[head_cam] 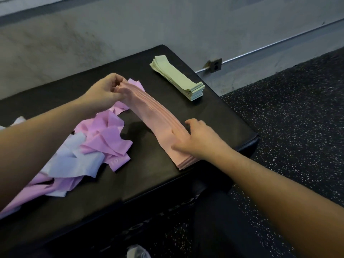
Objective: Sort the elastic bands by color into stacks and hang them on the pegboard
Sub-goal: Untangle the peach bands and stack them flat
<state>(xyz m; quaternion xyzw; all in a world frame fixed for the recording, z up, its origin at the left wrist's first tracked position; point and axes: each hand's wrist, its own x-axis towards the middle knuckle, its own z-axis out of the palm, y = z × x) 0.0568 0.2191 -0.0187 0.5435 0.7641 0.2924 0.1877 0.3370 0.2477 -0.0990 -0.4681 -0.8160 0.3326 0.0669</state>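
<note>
A stack of salmon-pink bands [158,118] lies lengthwise across the black padded box [149,183]. My left hand [104,94] grips the stack's far end and lifts it slightly. My right hand [195,138] holds the near end, thumb on top and fingers curled over the right edge. A neat stack of pale green bands [178,79] sits at the box's far right corner. To the left lies a loose heap of lilac-pink bands [104,136] mixed with white bands [74,162]. No pegboard is in view.
The box stands against a grey wall [167,25] with an outlet plate [216,65] low on it. Speckled black rubber floor [297,118] spreads to the right and in front. The box's right edge drops off just beyond my right hand.
</note>
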